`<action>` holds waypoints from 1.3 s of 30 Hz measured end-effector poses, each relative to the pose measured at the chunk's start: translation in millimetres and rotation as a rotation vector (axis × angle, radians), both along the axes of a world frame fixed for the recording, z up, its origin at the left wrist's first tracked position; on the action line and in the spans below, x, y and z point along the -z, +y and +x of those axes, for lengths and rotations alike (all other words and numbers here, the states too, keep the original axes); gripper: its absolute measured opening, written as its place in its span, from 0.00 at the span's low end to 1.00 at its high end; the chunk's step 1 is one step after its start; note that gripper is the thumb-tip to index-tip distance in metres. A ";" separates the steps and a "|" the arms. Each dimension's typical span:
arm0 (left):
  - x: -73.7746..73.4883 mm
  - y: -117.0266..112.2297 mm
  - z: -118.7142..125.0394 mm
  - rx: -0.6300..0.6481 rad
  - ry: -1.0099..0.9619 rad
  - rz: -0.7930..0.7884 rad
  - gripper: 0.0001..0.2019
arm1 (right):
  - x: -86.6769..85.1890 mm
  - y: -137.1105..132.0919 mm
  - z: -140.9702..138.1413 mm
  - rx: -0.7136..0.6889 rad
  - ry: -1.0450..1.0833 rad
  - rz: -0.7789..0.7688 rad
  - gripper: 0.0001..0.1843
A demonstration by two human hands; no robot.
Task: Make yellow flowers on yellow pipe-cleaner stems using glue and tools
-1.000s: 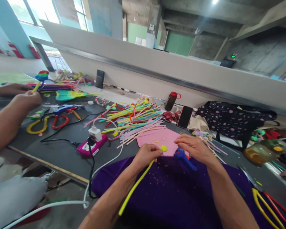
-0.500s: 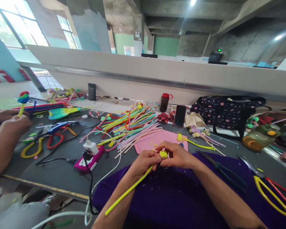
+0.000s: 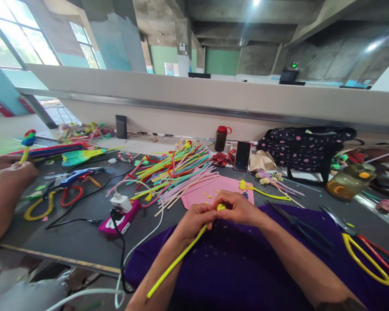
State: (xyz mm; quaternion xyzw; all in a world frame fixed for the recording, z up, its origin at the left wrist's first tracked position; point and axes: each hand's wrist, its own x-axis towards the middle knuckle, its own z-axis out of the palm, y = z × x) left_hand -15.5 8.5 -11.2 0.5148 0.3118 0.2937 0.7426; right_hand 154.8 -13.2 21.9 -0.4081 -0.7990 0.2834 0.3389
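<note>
A yellow pipe-cleaner flower (image 3: 220, 207) is pinched between my two hands, its bunched head mostly covered by fingers. My left hand (image 3: 196, 221) is closed round the top of its long yellow stem (image 3: 178, 260), which slants down along my left forearm. On the head's other side, my right hand (image 3: 237, 209) has its thumb and fingers closed on the yellow fuzz. Under both hands spreads a dark purple cloth (image 3: 233, 268). Just beyond them lies a pink sheet (image 3: 197, 196) with yellow scraps, and another yellow flower with a stem (image 3: 266, 193).
Loose pipe cleaners (image 3: 175, 168) lie in a heap ahead. Pliers (image 3: 300, 224) and scissors (image 3: 359, 250) rest on the right. A pink power strip (image 3: 119, 218) with cables sits left. A co-worker's hand (image 3: 17, 177) holds a multicoloured flower (image 3: 28, 138) at far left.
My right fingers have closed further over the yellow head, so less of it shows. The view has shifted slightly. At left, the co-worker's hand is a little lower.
</note>
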 end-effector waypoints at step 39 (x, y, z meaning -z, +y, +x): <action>-9.3 -1.3 -10.0 -0.332 -0.377 0.045 0.24 | 14.1 -9.6 -27.5 0.007 0.466 -0.671 0.10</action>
